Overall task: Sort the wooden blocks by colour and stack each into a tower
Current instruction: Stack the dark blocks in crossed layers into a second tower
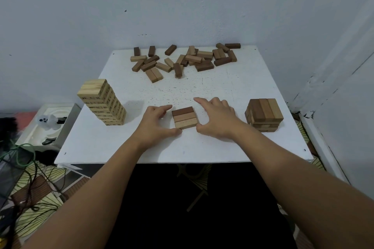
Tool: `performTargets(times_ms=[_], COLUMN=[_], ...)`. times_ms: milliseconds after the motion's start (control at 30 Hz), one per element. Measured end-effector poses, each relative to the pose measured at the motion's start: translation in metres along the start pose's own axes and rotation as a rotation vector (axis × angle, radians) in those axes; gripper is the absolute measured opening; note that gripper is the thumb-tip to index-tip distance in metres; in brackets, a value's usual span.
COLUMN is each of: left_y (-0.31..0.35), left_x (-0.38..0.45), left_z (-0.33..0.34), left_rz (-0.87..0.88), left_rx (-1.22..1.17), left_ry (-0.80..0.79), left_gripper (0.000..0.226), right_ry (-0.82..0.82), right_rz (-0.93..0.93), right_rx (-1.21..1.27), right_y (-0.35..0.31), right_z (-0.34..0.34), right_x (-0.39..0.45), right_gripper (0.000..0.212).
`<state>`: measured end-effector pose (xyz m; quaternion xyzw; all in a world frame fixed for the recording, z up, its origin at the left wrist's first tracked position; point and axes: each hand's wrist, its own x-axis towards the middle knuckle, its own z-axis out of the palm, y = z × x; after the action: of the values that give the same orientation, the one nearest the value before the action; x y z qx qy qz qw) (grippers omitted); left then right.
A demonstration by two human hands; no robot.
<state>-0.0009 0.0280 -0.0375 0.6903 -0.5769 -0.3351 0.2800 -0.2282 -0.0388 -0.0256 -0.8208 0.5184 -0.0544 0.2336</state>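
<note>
Clutter sits off the table's left edge: a white tray (60,119) holding a small pale figure (47,121), with green and dark cables (24,159) trailing over the patterned floor below.

On the white table (121,147), left side, stands a tall tower of pale blocks (102,102), many layers high, upright, printed marks showing on its block ends.

Left hand (156,123) rests on the table just left of a single flat layer of three blocks (185,117) at front centre. Its fingers are loosely bent, the thumb tip at the layer's near left corner and the fingertips close to its left edge. It encloses nothing; the hold is released. Whether the thumb actually touches the wood cannot be told.

The layer consists of one dark block at the far side and two lighter ones nearer, lying side by side and touching.

Right hand (217,119) mirrors this on the layer's right: fingers spread and relaxed, forefinger extended past the far right corner, thumb near the front right corner. Nothing is grasped.

Along the far edge, centre to right, lies a loose pile of mixed dark and mid-brown blocks (184,60), some overlapping.

On the right stands a short stack of brown blocks (264,115), a few layers, crosswise.
</note>
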Motion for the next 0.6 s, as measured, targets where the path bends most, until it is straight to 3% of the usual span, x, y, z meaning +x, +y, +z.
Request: performTargets(times_ms=[100,233,600], left_y=[-0.001,-0.003,0.011], left_x=[0.003,0.004,0.002], left_z=[0.001,0.001,-0.004], left_rz=[-0.005,0.000,0.088], left_rx=[0.005,0.008,0.131], left_ry=[-0.012,-0.006,0.087], left_gripper=[0.078,0.071,0.080], right_ry=[-0.122,-0.186,0.027], right_rz=[-0.016,-0.048,-0.223], right_rx=[-0.090,-0.161,-0.353], right_y=[-0.005,-0.011,-0.018], right_z=[-0.013,-0.021,-0.032], right_x=[0.014,0.023,0.014], right_gripper=[0.089,0.078,0.073])
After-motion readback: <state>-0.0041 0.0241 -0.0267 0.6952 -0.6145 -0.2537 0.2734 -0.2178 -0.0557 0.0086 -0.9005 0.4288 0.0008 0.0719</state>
